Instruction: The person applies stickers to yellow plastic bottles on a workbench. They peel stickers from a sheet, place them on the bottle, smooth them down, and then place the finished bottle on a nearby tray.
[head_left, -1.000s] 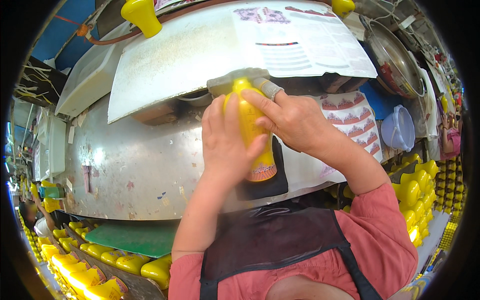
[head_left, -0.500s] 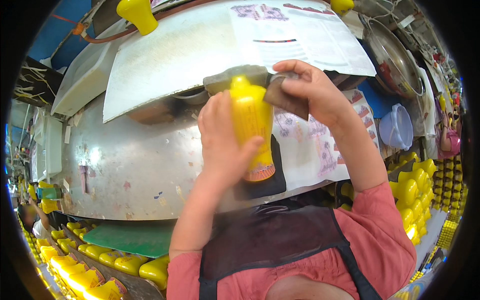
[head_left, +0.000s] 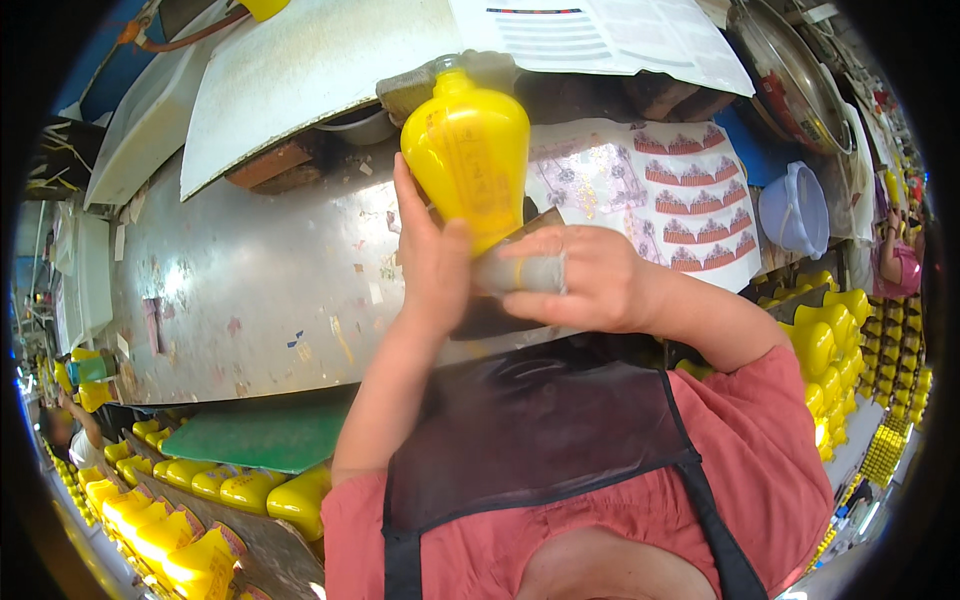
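A glossy yellow bottle (head_left: 468,150) tilts over the metal table, its neck by a grey cloth pad (head_left: 405,92) and its base towards me. Faint lettering runs down its side. My left hand (head_left: 435,265) is closed around the lower left of the bottle, thumb in front. My right hand (head_left: 595,280) is at the base, fingers bent, with a grey wrap (head_left: 535,273) banded in yellow on one finger. A corner of a brown flat scraper (head_left: 542,222) shows above that hand; the fingers hide the rest. The bottle's bottom is covered by both hands.
Printed decal sheets (head_left: 690,205) lie to the right, near a lilac bucket (head_left: 793,210) and a large metal pan (head_left: 790,85). A white board (head_left: 290,75) spans the far side. Yellow bottles stand in rows at lower left (head_left: 185,540) and right (head_left: 825,350). Other people work at both edges.
The bottle has tipped, its base lifted off the dark pad and hidden by my hands. My right hand has moved down from the neck to the base, taking the brown scraper along.
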